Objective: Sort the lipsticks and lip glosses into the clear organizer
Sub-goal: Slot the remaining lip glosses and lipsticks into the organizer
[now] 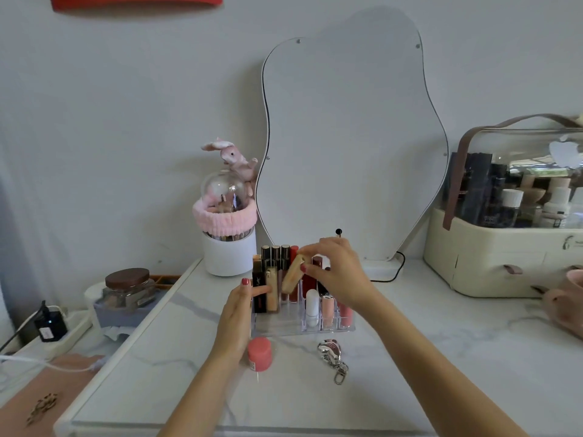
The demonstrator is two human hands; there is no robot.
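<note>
A clear organizer stands mid-table and holds several upright lipsticks and lip glosses. My right hand hovers over its middle and pinches a tan gold lipstick tube, tilted above the compartments. My left hand rests against the organizer's left side, its fingers touching a beige gloss tube in the left column. A pink round-capped lip product stands on the table in front of the organizer. A silver and red keychain lipstick lies to its right.
A wavy mirror leans on the wall behind. A white brush holder with a pink headband stands at the left, a cream cosmetics case at the right. A lidded jar and power strip sit past the table's left edge.
</note>
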